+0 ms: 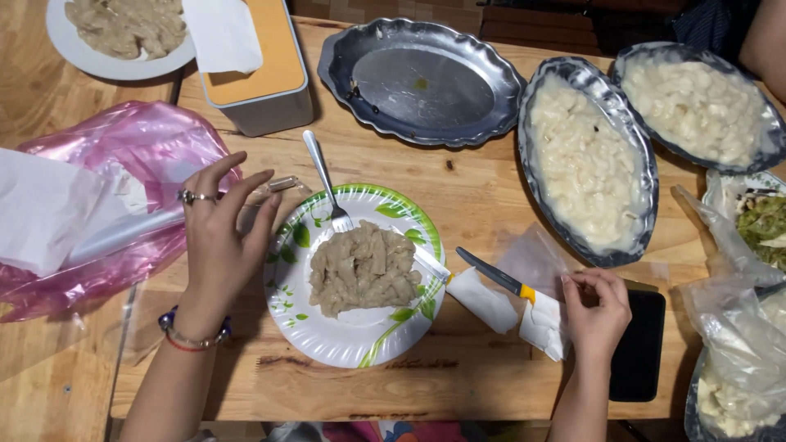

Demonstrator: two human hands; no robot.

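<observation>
table point(491, 205): wooden top, pretty crowded, so honestly any wide elbow swing could knock something off the near edge.
pink bag point(155, 147): big crinkly plastic bag on the left with white paper tucked into it; it sits right behind the left hand, so it could snag on the fingers and get dragged toward the food.
metal trays: empty scalloped tray point(422, 82) at the back, two full trays of pale dumpling-looking pieces point(585, 160) point(696, 102) to the right. Well apart from both hands, low risk I'd say.
paper plate point(344, 340): white with green leaves, middle of the table, a heap of greyish-brown food point(364, 268) on it. Flimsy plate, could buckle if it's lifted one-handed.
phone point(643, 344): dark slab under the right wrist, near the table edge; a nudge might slide it off.
left hand point(217, 241): fingers spread apart, holding nothing, hovering just beside the plate's left rim.
right hand point(598, 315): fingers pinched on a white wrapper point(542, 326) at the yellow end of the knife.
knife point(491, 274): blade points at the plate; a tug on the wrapper could swing it into the rim.
fork point(326, 182): tines in the food, handle sticking out back, easy to flick.
</observation>
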